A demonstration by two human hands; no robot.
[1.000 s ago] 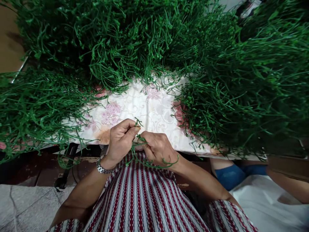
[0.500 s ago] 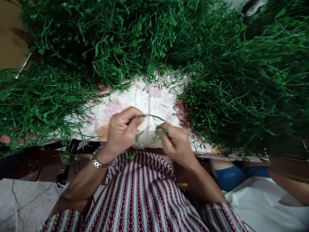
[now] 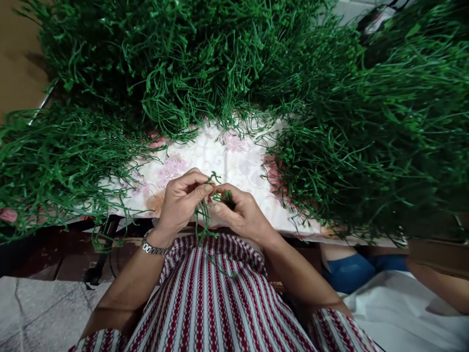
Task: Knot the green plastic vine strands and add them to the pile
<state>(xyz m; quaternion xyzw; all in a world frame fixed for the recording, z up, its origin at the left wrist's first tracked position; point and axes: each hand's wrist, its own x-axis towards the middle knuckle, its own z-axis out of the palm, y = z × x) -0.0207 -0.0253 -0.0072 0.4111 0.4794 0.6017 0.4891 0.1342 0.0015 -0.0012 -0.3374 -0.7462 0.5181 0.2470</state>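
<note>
My left hand (image 3: 181, 201) and my right hand (image 3: 244, 215) meet at the table's near edge, fingertips almost touching. Both pinch thin green plastic stems (image 3: 203, 215); a small branched tip sticks up between the thumbs and loose strands hang down toward my striped lap. A metal watch (image 3: 151, 247) is on my left wrist. Under the hands lies a white cloth with pink flowers (image 3: 220, 159) covering the table.
Large heaps of the same green stems (image 3: 227, 58) cover the table on the left, back and right, leaving only a small patch of cloth. Another person's knee in blue (image 3: 348, 274) and white garment (image 3: 403, 313) are at the lower right. Stone floor lies at lower left.
The hands were pulled slightly apart half a second ago with a strand stretched between them; now they have closed together again, fingertips meeting over the stems.
</note>
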